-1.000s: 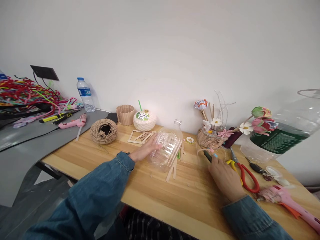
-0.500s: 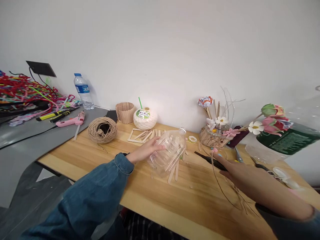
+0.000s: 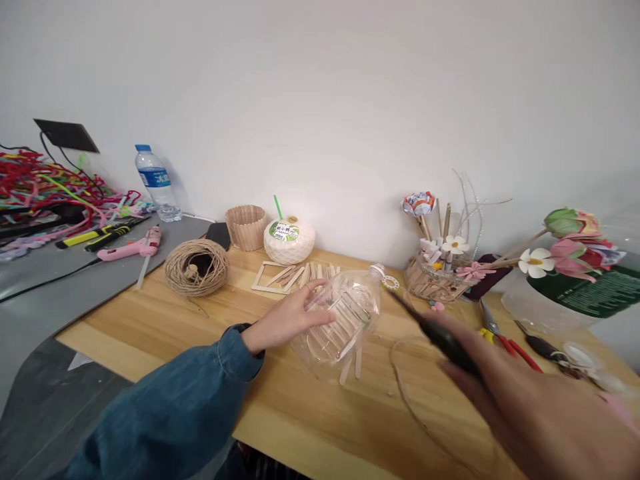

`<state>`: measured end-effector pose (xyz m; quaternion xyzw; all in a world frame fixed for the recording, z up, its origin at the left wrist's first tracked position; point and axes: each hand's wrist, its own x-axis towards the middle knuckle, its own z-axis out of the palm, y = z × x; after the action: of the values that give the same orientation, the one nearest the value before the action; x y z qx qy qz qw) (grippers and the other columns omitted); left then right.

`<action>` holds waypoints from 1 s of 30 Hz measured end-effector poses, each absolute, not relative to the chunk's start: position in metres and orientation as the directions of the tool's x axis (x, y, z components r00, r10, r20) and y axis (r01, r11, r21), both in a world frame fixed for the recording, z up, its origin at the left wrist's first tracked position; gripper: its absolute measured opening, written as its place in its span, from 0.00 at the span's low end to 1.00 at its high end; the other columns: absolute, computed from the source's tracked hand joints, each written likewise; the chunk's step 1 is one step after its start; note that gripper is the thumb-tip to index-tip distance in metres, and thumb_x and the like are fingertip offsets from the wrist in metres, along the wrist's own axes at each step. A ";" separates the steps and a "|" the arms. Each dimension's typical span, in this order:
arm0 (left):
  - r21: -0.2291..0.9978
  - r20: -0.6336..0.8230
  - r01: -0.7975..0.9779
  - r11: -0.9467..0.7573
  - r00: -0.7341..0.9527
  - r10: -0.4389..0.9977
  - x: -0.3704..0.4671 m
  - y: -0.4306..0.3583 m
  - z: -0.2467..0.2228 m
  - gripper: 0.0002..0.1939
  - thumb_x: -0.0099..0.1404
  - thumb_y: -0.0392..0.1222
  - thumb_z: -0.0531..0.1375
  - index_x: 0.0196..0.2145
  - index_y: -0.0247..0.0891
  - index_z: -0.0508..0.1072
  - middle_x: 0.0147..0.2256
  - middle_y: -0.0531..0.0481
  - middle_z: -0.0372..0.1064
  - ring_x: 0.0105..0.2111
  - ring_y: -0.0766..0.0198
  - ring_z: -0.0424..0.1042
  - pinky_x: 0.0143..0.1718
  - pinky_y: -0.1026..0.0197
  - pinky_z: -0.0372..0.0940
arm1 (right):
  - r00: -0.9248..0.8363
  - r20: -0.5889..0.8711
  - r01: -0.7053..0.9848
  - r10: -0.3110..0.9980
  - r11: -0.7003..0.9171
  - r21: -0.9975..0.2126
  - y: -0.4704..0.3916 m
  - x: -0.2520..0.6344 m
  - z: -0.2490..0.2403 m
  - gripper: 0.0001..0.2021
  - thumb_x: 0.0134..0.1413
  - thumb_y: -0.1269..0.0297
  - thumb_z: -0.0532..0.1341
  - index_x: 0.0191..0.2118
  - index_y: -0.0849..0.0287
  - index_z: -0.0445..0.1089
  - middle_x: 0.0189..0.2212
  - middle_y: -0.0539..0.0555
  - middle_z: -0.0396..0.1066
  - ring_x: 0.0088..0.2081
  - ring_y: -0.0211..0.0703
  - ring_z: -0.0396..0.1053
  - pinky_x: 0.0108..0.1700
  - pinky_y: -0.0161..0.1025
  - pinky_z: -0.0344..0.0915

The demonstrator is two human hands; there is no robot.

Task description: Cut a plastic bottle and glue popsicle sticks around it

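Wood counter (image 3: 290, 407). Twine ball (image 3: 197, 268) near left edge. Stick cup (image 3: 247, 230) and coconut (image 3: 289, 241) side by side at back edge; loose sticks (image 3: 294, 279) and stick frame (image 3: 270, 289) in front of coconut. Further right along back edge: flower basket (image 3: 434, 282), big jug (image 3: 585, 293). Scissors (image 3: 505, 343) just in front of jug.

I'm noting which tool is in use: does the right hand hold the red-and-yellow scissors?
No, the right hand grips a dark pointed tool, while the scissors lie on the wooden table.
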<state>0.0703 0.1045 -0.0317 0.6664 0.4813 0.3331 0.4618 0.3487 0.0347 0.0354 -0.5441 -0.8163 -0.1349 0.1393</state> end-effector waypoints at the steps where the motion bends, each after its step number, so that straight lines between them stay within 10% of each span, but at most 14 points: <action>1: 0.922 -0.002 0.370 -0.115 0.301 0.954 0.070 0.104 -0.032 0.37 0.54 0.56 0.61 0.58 0.42 0.56 0.54 0.44 0.63 0.51 0.51 0.64 0.53 0.51 0.56 | -0.449 0.373 0.888 0.812 0.453 0.082 0.031 0.342 0.030 0.18 0.59 0.54 0.47 0.52 0.49 0.61 0.22 0.50 0.75 0.17 0.45 0.69 0.15 0.35 0.57; 9: 0.845 -0.020 0.517 -0.133 0.280 0.960 0.074 0.095 -0.017 0.36 0.54 0.59 0.59 0.58 0.45 0.56 0.51 0.45 0.66 0.47 0.51 0.68 0.47 0.53 0.60 | -0.523 0.170 0.847 0.835 0.531 -0.005 0.026 0.322 0.015 0.09 0.60 0.65 0.47 0.41 0.55 0.63 0.19 0.50 0.74 0.16 0.43 0.70 0.15 0.35 0.55; 19: 0.747 -0.039 0.651 -0.134 0.244 0.969 0.082 0.089 -0.006 0.37 0.55 0.60 0.57 0.58 0.44 0.56 0.51 0.44 0.66 0.46 0.49 0.68 0.46 0.51 0.59 | -0.558 0.246 0.822 0.793 0.487 0.295 0.031 0.311 -0.002 0.06 0.54 0.69 0.54 0.39 0.57 0.62 0.12 0.45 0.67 0.09 0.44 0.64 0.15 0.36 0.30; 30: 0.710 -0.048 0.692 -0.127 0.228 0.972 0.083 0.089 -0.007 0.36 0.56 0.62 0.55 0.58 0.43 0.55 0.50 0.41 0.67 0.48 0.48 0.66 0.47 0.50 0.59 | -0.560 0.216 0.795 0.800 0.446 0.412 0.029 0.310 -0.001 0.07 0.51 0.67 0.56 0.39 0.56 0.63 0.09 0.44 0.63 0.08 0.42 0.61 0.14 0.35 0.31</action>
<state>0.0827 0.0892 -0.0070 0.7173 0.5802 0.2217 0.3156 0.3102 0.0292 -0.0007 -0.4689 -0.8502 -0.2395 -0.0050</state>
